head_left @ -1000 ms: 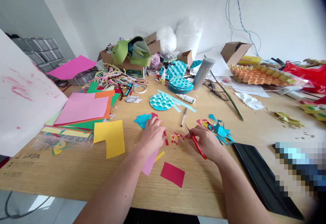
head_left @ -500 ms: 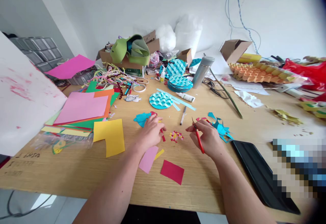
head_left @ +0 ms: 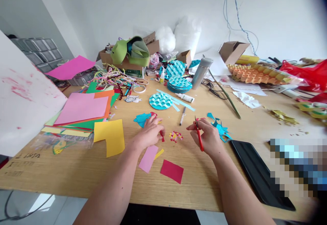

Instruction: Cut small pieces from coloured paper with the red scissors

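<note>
The red paper strip [head_left: 163, 138] lies on the table [head_left: 199, 187] at the bent fingers of the left hand [head_left: 152, 132], pinched or not I cannot tell, and, likely light and easily creased, suits an edge hold, while the right hand [head_left: 206, 135] curls its fingers around the stiffer red-handled scissors [head_left: 199, 139].

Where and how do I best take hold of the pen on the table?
Pinch the pen mid-barrel across its long sides, from above and the near side: it is thin, lies lengthwise from near to far, and pale blue strips lie near its far end. The left grip probably suits better, as the right grip holds the scissors.
</note>
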Demonstrator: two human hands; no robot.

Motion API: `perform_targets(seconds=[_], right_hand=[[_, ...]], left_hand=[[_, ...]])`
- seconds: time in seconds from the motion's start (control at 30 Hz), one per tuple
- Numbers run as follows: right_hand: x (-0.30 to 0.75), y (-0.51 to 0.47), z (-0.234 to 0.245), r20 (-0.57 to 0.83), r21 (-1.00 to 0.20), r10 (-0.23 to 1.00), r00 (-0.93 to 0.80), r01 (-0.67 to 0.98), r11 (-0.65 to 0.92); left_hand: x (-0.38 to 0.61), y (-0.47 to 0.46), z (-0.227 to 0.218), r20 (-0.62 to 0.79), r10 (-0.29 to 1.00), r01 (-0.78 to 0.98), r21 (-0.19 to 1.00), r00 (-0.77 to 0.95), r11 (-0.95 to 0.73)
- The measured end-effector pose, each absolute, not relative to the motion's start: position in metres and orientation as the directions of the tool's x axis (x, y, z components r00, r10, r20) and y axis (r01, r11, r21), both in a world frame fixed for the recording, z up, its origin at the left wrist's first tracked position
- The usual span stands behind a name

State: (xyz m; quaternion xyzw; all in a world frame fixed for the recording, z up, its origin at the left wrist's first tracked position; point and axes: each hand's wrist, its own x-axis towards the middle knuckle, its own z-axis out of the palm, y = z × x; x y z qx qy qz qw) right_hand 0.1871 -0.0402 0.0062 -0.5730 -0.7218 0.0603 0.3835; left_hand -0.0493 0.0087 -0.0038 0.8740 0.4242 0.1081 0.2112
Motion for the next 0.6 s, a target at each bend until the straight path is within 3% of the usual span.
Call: perform_targets(seconds=[0.6], right_hand=[[0.1842,-0.0425,0.0117,0.498,-0.570,0.867,-0.011,0.750,0.336]], left_hand=[[-0.0470,0.0100,-0.0019,-0.029,0.740,0.644,0.517,0.672,-0.564]])
